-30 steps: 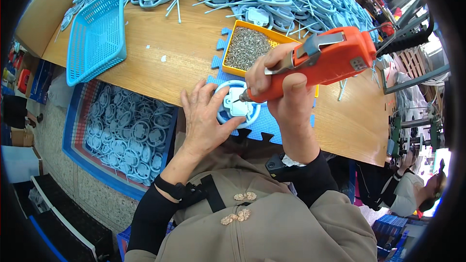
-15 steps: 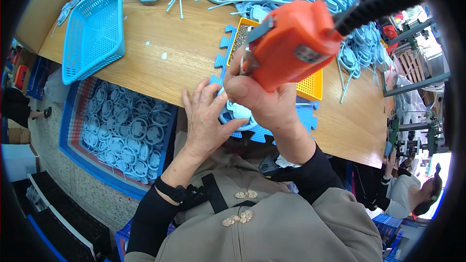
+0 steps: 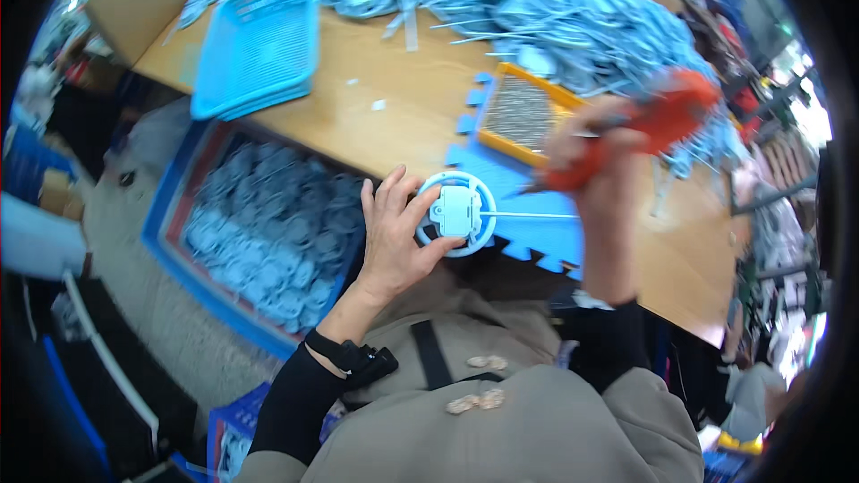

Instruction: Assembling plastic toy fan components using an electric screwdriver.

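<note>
A light blue plastic ring-shaped part (image 3: 458, 209), with a boxy centre and a thin rod sticking out to the right, is at the front table edge. Thumb and fingers of my left hand (image 3: 387, 234) grip its left side. My right hand (image 3: 611, 183), blurred by motion, is wrapped round an orange power screwdriver (image 3: 669, 116), whose tip points left and down, apart from the part. Under the rod lies a blue interlocking foam mat (image 3: 537, 237). Just beyond it, a yellow-orange tray (image 3: 512, 145) holds many small screws, its right end partly behind my right hand.
A heap of similar light blue parts (image 3: 537, 18) covers the back of the table (image 3: 394, 130). Stacked blue mesh baskets (image 3: 259, 45) stand at the left. Below the table edge, a large blue crate (image 3: 161, 233) is full of more parts. Another person is blurred at the far right.
My right hand has carried the screwdriver right, away from the part, and tilted it over. The part, earlier mostly hidden, now shows whole in my left hand. The whole view has shifted.
</note>
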The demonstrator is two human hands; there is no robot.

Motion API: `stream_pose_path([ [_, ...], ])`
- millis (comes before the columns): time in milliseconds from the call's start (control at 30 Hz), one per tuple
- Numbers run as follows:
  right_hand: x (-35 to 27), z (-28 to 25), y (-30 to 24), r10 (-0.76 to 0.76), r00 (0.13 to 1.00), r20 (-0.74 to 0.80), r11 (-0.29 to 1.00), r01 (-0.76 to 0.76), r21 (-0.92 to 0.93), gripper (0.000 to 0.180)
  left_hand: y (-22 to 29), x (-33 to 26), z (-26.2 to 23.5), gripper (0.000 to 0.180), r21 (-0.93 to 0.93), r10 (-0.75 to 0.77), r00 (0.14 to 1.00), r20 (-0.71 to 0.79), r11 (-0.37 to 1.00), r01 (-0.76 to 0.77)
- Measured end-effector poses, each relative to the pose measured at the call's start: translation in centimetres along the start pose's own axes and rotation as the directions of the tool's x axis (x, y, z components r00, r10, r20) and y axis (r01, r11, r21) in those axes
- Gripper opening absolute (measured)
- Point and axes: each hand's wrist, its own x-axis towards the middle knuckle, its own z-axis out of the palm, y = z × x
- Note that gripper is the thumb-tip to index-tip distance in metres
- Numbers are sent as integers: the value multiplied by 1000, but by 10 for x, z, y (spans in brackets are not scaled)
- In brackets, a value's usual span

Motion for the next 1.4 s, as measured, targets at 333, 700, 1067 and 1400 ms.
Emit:
stream_pose_path([
  [333, -30, -55, -19, 18, 998, -58, 996, -13, 84, 50, -222, -195, -93, 80, 310, -442, 801, -404, 757, 575],
  [700, -34, -43, -2, -42, 999, 5, 995, 41, 96, 49, -170, -364, 63, 53, -165, -545, 551, 632, 601, 782],
  [1067, -13, -90, 13, 121, 992, -29, 993, -121, -1, 34, -132, -467, 14, 51, -154, -955, -46, 293, -95, 984],
  [1400, -6, -105, 19, 92, 996, -1, 995, -92, 31, 31, -110, -382, -26, 62, -106, -929, 264, 258, 245, 964],
])
